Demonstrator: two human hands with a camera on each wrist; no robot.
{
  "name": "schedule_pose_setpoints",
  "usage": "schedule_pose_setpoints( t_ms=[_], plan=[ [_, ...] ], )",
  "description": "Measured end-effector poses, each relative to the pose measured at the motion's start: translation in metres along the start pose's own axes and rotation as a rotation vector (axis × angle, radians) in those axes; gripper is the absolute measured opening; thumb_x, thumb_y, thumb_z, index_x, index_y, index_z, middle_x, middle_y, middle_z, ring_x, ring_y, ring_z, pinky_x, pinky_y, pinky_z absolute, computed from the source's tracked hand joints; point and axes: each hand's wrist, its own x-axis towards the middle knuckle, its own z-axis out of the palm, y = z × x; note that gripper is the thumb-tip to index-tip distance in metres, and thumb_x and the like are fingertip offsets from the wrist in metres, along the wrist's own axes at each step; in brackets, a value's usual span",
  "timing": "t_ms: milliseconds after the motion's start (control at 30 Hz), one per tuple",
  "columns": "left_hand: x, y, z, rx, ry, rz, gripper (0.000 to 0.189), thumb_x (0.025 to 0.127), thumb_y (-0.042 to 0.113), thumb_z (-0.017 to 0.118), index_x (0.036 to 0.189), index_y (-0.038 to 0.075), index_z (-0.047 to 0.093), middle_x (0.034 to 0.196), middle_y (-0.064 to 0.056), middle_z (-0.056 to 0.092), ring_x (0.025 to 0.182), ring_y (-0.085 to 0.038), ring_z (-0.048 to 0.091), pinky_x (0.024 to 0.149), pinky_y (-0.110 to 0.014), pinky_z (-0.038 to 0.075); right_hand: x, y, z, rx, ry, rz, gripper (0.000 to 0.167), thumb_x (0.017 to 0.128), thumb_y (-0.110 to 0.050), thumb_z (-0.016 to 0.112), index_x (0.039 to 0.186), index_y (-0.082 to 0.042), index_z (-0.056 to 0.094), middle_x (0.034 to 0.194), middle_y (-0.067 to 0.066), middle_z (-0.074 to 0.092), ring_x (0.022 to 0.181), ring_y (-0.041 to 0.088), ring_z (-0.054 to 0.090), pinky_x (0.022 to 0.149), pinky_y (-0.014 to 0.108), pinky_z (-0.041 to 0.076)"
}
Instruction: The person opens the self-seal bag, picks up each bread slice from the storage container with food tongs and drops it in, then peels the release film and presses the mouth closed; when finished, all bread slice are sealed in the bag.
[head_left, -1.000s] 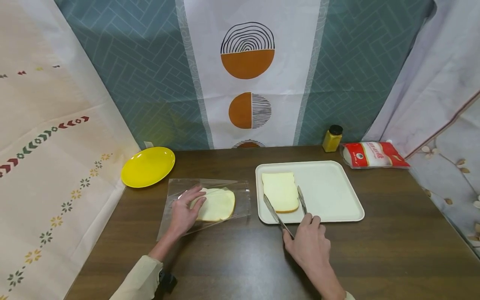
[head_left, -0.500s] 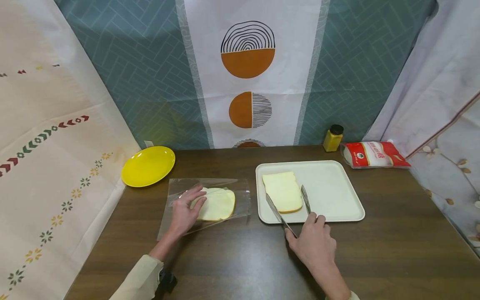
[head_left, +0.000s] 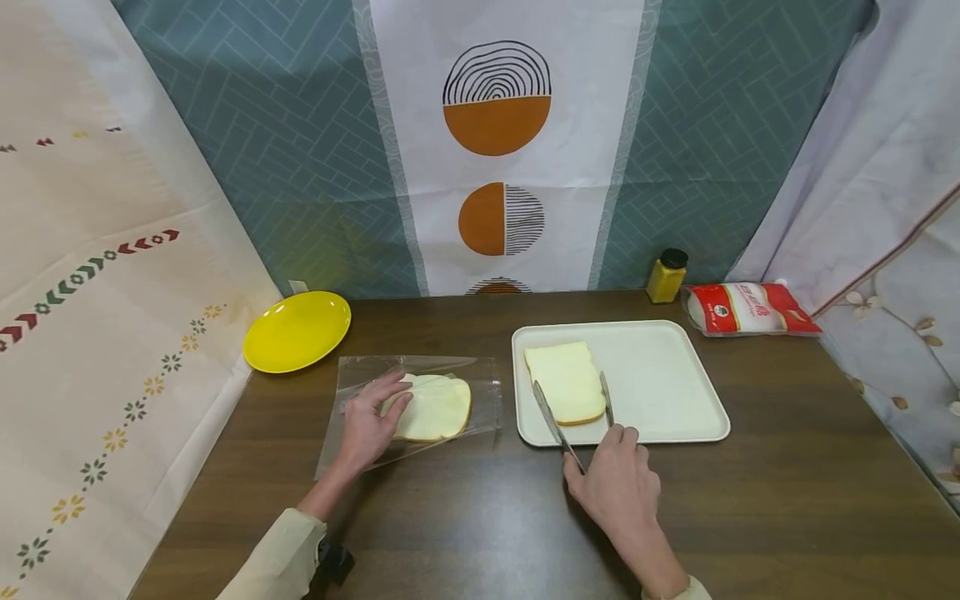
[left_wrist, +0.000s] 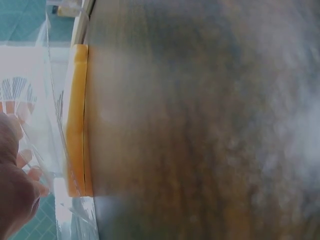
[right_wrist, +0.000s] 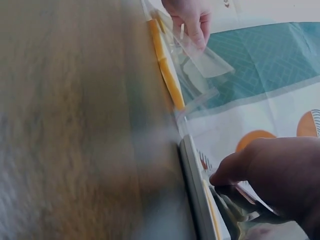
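Note:
My left hand (head_left: 372,419) pinches the raised upper layer of a clear plastic bag (head_left: 486,400) lying on the table. Inside the bag lies a slice of bread (head_left: 438,408), its brown crust edge-on in the left wrist view. The right hand (head_left: 621,485) grips metal tongs (head_left: 553,422) by both arms. Their tips straddle another bread slice (head_left: 564,383) at the left of a white tray (head_left: 652,383). One tip lies along the slice's left edge, the other beside its right edge; whether they press on it I cannot tell.
A yellow plate (head_left: 297,332) stands at the back left. Behind the tray are a yellow jar with a black lid (head_left: 667,276) and a red and white packet (head_left: 752,309). Cloth hangings (head_left: 330,167) enclose the back and sides of the wooden table (head_left: 480,525).
The right hand and tongs shifted right, then back left, with the tong arms drawing closer together. The near end of the tray slice has turned slightly right. My left hand stays in place.

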Motion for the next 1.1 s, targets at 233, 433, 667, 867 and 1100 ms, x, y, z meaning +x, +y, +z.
schedule_pose_setpoints(
  t_ms=[233,433,667,867,1100],
  plan=[
    [0.001,0.000,-0.001,-0.001,0.000,0.001,0.020,0.080,-0.007,0.079,0.100,-0.004,0.076,0.114,-0.024,0.069,0.110,-0.043,0.064,0.092,-0.059,0.049,0.002,0.005,0.004,-0.013,0.024,-0.045,0.059,0.076,-0.036,0.077,0.092,0.013,0.048,0.078,0.019,0.044,0.062,0.038,0.051,0.037,0.050,0.045],
    [0.001,0.000,-0.001,0.000,0.002,-0.009,0.020,0.080,-0.007,0.079,0.100,-0.004,0.076,0.114,-0.023,0.070,0.110,-0.042,0.065,0.093,-0.060,0.048,0.002,0.007,0.007,-0.015,0.027,-0.067,0.056,0.075,-0.034,0.077,0.089,0.012,0.048,0.076,0.018,0.043,0.058,0.035,0.050,0.037,0.048,0.045],
    [0.000,0.000,-0.001,0.005,0.005,-0.014,0.019,0.081,-0.007,0.079,0.099,-0.003,0.076,0.115,-0.022,0.070,0.110,-0.041,0.065,0.092,-0.058,0.049,0.003,0.008,0.008,-0.016,0.040,-0.091,0.051,0.076,-0.030,0.078,0.086,0.010,0.048,0.073,0.016,0.043,0.055,0.034,0.050,0.037,0.048,0.045],
    [0.000,-0.002,0.000,0.014,0.024,-0.002,0.020,0.079,-0.008,0.080,0.098,-0.003,0.077,0.114,-0.022,0.070,0.109,-0.039,0.066,0.091,-0.053,0.049,0.003,0.013,0.006,-0.011,0.074,-0.127,0.043,0.077,-0.022,0.078,0.084,0.008,0.049,0.073,0.015,0.044,0.052,0.032,0.051,0.035,0.047,0.043],
    [0.001,-0.002,0.000,-0.002,0.023,0.000,0.021,0.079,-0.008,0.080,0.099,-0.003,0.077,0.113,-0.021,0.071,0.109,-0.038,0.066,0.090,-0.052,0.049,0.004,0.024,0.002,-0.028,0.064,-0.147,0.044,0.080,-0.021,0.078,0.100,0.010,0.055,0.079,0.016,0.049,0.060,0.034,0.055,0.037,0.049,0.043]
  ],
)
